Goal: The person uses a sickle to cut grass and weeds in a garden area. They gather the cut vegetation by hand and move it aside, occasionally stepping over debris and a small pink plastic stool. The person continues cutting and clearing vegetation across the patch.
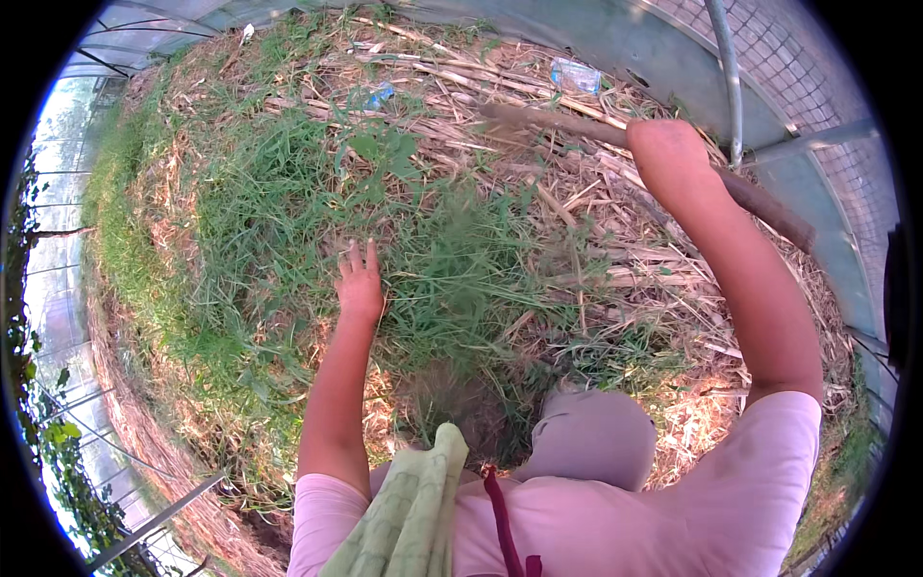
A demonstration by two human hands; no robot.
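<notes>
My right hand is closed around a thick brown wooden handle and holds it raised at the right. The handle slants down to the right, and its left end is blurred, so I cannot tell whether a blade is fixed there. Over a patch of green grass my left hand reaches forward, fingers spread and nothing in its grasp. Its fingertips are among or just above the grass blades; contact is unclear. A broad-leaved weed grows beyond the left hand.
Dry stalks litter the ground on the right. A clear plastic bottle and blue plastic scrap lie farther off. Plastic sheeting and a metal pole border the right. My bent knee and a green cloth are close below.
</notes>
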